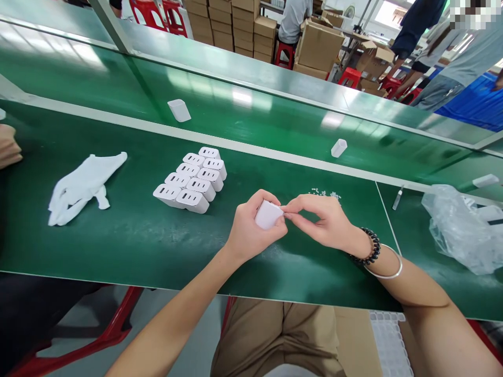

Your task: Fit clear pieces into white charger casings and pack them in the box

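My left hand (251, 225) is wrapped round a white charger housing (269, 214), held a little above the green table. Thumb and forefinger of my right hand (320, 217) pinch together at the housing's right-hand edge. Whatever lies between those fingertips is too small to make out. Left of my hands, several white chargers (192, 178) stand upright in two close rows, their port slots facing up. Behind my right hand lies a scatter of tiny whitish pieces (334, 195).
A white glove (80, 188) lies at the left, near another person's hand (8, 146). On the right are a clear plastic bag (463, 230) and a small tube (398, 199). White housings (339, 148) rest beyond the pale strip (251, 151). Stacked cartons (231, 26) stand across the room.
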### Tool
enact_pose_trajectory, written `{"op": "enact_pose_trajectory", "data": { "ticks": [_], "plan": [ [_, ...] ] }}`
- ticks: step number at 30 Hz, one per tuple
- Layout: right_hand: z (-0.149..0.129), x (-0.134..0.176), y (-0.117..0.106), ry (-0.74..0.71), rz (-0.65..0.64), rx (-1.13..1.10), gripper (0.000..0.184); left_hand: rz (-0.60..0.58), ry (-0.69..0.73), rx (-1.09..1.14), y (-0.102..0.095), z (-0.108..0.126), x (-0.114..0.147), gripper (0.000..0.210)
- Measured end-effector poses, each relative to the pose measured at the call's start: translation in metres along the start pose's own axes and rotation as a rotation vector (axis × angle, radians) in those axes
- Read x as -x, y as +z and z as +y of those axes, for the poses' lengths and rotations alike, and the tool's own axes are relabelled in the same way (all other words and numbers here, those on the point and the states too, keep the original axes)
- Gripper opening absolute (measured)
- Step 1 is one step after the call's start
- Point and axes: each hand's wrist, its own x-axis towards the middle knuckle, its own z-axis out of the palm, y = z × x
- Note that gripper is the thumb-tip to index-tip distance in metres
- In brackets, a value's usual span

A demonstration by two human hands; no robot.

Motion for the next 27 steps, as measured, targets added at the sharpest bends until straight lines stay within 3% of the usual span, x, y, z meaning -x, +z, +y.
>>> {"op": "enact_pose_trajectory", "data": {
  "ticks": [13,20,27],
  "plan": [
    [0.006,-0.002,-0.006,0.052,-0.123,-0.109,0.007,-0.001,0.114,-0.023,0.003,-0.004,0.002,0.019],
    [0.012,-0.002,-0.003,0.083,-0.122,-0.213,0.009,-0.053,0.073,-0.021,-0.001,-0.005,0.002,0.018],
    [0.006,0.000,-0.003,0.050,-0.100,-0.146,0.007,-0.037,0.067,0.003,0.001,-0.006,0.004,0.018]
  ]
}}
